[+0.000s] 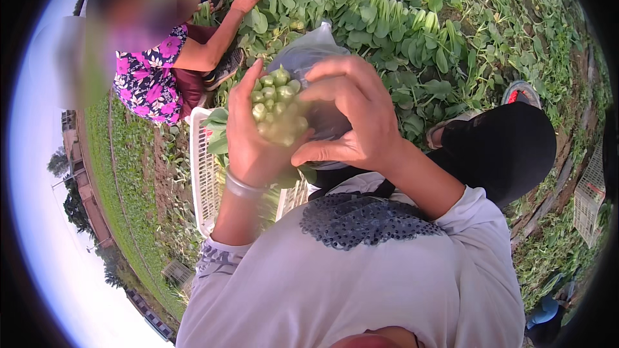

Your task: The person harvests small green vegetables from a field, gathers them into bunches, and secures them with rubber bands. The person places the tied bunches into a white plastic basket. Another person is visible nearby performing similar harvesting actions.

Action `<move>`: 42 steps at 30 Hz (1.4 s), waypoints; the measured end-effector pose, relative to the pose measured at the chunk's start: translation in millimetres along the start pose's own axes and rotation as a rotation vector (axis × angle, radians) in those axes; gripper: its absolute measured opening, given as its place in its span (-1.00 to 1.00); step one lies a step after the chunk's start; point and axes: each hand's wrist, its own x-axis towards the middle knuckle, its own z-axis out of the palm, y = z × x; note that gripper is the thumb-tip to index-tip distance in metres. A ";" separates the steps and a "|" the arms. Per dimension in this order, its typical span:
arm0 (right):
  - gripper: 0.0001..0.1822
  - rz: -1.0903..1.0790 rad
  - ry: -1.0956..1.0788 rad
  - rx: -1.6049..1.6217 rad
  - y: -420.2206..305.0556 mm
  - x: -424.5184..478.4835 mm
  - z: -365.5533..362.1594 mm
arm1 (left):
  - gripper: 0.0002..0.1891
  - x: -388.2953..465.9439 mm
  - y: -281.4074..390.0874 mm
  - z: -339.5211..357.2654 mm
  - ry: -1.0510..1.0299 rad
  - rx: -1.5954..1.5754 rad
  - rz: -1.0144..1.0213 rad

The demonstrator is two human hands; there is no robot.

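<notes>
Cupped in my left hand (251,130) is a bunch of leafy greens (276,99), its pale green, rounded stem bases facing up at me. Most of its leaves are hidden below my hands; part of the bunch is blurred. Just right of it, my right hand (358,111) is curved with the fingers apart and the thumb low; whether its fingertips touch the stems I cannot tell. Behind the hands lies a translucent plastic bag (316,46). A white plastic crate (205,179) with greens in it stands below my left forearm.
A row of cut leafy greens (348,5) lies on the ground ahead. At left another person (154,67) in a floral top crouches, one hand at the row's end. More plastic crates (587,198) (178,273) stand at the far right and lower left. Someone in blue (544,311) is at lower right.
</notes>
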 end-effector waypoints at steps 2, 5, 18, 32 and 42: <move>-0.03 0.001 0.052 -0.033 -7.4 17.1 19.9 | 0.11 7.4 15.2 11.1 0.024 -0.300 -0.143; -0.24 -0.025 -0.041 -0.020 -37.4 20.7 86.7 | 0.11 -6.2 48.8 8.3 0.028 -0.283 -0.284; -0.72 1.107 0.328 -0.919 435.6 -138.2 -181.1 | 0.07 11.8 -17.2 -8.6 -0.052 0.430 0.074; -0.49 1.474 -0.042 -0.738 447.7 -143.1 -223.8 | -0.03 47.4 -7.8 16.0 -0.064 0.469 -0.017; -0.50 1.074 0.216 -0.612 351.0 -80.8 -191.4 | 0.02 47.2 0.6 8.8 -0.040 0.367 -0.143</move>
